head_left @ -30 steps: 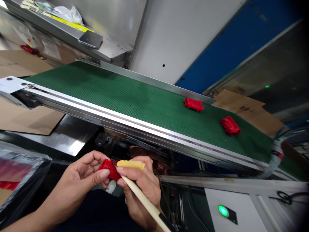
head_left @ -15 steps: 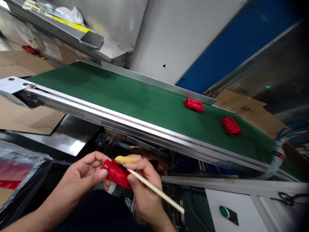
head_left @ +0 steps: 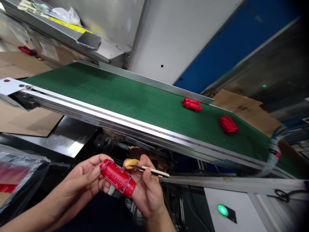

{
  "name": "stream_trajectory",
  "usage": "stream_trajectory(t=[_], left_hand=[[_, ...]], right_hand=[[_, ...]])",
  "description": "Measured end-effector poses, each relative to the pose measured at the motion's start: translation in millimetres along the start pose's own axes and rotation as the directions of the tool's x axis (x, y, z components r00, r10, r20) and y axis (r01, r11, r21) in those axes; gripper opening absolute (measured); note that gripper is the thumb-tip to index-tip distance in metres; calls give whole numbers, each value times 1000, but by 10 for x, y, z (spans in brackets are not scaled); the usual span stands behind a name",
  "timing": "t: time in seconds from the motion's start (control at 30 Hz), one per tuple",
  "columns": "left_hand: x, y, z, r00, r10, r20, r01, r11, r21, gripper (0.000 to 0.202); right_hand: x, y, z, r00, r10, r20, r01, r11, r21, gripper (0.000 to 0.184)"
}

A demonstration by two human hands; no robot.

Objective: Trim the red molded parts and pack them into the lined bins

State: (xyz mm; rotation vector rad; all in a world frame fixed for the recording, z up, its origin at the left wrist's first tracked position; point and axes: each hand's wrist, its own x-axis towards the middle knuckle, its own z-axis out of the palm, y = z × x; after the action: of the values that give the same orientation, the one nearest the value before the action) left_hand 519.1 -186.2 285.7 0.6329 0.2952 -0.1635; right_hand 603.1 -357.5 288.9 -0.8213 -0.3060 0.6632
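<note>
Near the bottom middle of the head view, my left hand (head_left: 88, 175) grips one end of a red plastic housing (head_left: 117, 176) between thumb and fingers. The housing is roughly cylindrical, with a flat ribbed face bordered by a thin dark line turned up to the camera. Beside its right end, my right hand (head_left: 149, 190) is closed around a slim tool (head_left: 154, 170) with a pale, stick-like handle and a dark part; its exact kind is unclear. A yellow finger cot (head_left: 131, 163) covers one of my right fingertips. The housing's far end lies by my right palm.
A green conveyor belt (head_left: 125, 96) runs across, carrying a red part (head_left: 191, 104) and another red part (head_left: 228, 125). A lit green button (head_left: 222, 210) is at lower right. A plastic-lined box (head_left: 24, 164) stands at left; a phone (head_left: 88, 40) rests on the metal shelf.
The red housing has turned so its ribbed face shows. My right fingers have shifted off its top, and the slim tool has swung to lie flatter. The green button has lit up.
</note>
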Motion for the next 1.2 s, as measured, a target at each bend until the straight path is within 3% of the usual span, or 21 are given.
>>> stream_trajectory(t=[0.17,0.27,0.3,0.37,0.43,0.47,0.57,0.67,0.73,0.8,0.9,0.93,1.07,1.2], left_hand=[[4,2,1,998,-24,-58,21,999,-49,41],[-1,-10,-54,998,18,-60,-17,1000,2,40],[-3,-10,-78,996,51,-70,-49,998,32,39],[-4,2,-126,983,140,-119,-127,986,111,38],[-4,27,-165,954,244,-176,-204,955,216,39],[-5,42,-175,938,287,-194,-231,935,267,40],[-12,77,-151,901,389,-190,-291,869,401,40],[-18,74,-48,885,427,-187,-295,823,485,48],[-15,56,18,873,448,-194,-280,785,553,45],[-1,41,32,868,450,-212,-249,762,598,37],[33,41,-59,904,357,-236,-186,824,535,36],[42,44,-102,919,318,-233,-169,852,496,37],[38,58,-168,939,284,-195,-162,863,478,37],[-29,52,-34,872,438,-218,-222,751,621,36]], right_hand=[[22,-12,-71,999,-14,30,14,1000,-2,35],[18,-167,-207,990,-130,54,139,962,-235,33],[14,-236,-261,981,-188,47,191,899,-393,29],[0,-362,-347,957,-287,29,224,675,-703,20],[-19,-427,-374,954,-300,6,163,501,-850,15],[-27,-426,-360,963,-270,-7,128,480,-868,16],[-37,-295,-244,994,-74,-82,-21,605,-796,26],[-19,-107,-116,983,110,-145,-175,789,-589,37],[-4,-48,-64,979,159,-124,-201,823,-531,38],[2,-73,-41,996,64,-68,-94,725,-682,29],[-10,-209,-25,968,-220,118,198,390,-899,9],[-18,-257,-15,945,-271,182,267,320,-909,16],[-46,-348,59,884,-307,352,442,304,-844,38],[-51,-302,94,829,-343,442,539,278,-795,42]])
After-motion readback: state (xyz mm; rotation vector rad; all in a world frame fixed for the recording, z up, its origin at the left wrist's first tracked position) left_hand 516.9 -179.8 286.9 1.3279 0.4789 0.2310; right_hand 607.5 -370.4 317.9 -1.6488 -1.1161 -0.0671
